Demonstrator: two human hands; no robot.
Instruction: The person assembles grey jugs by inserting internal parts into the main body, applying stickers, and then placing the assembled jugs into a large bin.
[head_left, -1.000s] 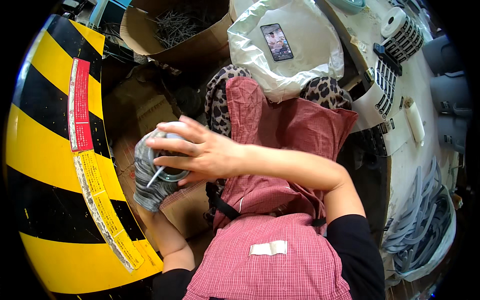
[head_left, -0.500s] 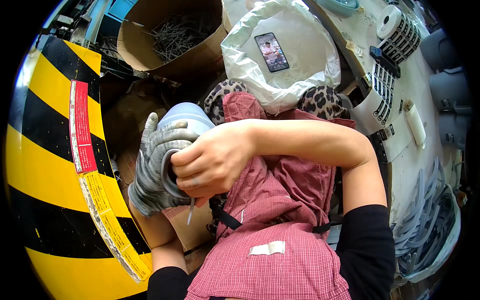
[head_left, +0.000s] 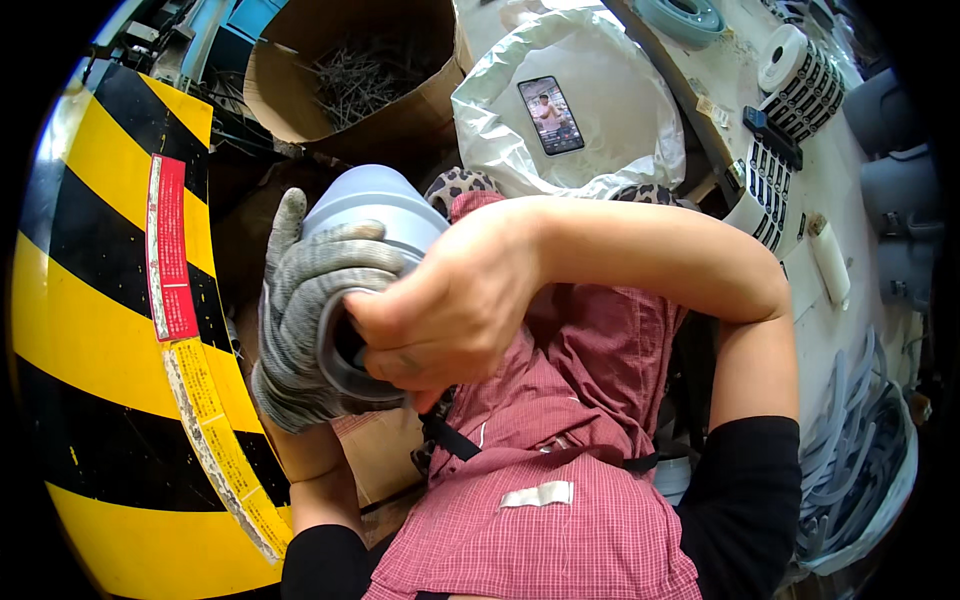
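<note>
While tilted, container [head_left: 368, 198] in left hand [head_left: 318, 315].

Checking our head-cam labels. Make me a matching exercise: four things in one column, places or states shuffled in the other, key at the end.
1. Grey knitted glove
2. Bare right hand
3. Dark-framed rectangular phone
4. Open brown cardboard box

A. Face up, ringed by crumpled white plastic
B. At the round open rim of the blue-grey plastic container
C. Has a tangle of thin, dark strips inside
D. Worn on the left hand

Pairs: 1-D, 2-B, 3-A, 4-C
</note>
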